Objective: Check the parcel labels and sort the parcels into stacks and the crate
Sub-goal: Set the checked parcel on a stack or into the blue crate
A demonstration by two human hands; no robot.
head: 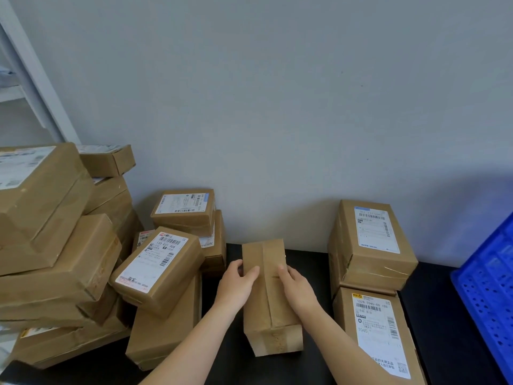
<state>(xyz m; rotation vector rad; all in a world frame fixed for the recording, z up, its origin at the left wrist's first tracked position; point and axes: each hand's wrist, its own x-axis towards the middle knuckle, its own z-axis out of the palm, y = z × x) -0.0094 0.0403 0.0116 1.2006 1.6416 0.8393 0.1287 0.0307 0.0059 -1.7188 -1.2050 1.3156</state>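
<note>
A long brown taped parcel (pixel 266 262) is in the middle above the black table (pixel 311 262), its top face bare with no label showing. My left hand (pixel 236 287) grips its left edge, thumb on top. On the right side of its top my right hand (pixel 295 287) lies with fingers curled over it. Two labelled parcels stand to the right, one at the back (pixel 372 243) and one nearer me (pixel 380 334). The blue crate (pixel 488 284) is at the far right edge.
A loose heap of brown parcels (pixel 55 245) fills the left side, with a tilted labelled one (pixel 158 268) close to my left hand. Behind it sits a small stack (pixel 186 209) against the grey wall. A white shelf frame (pixel 33 87) stands at the top left.
</note>
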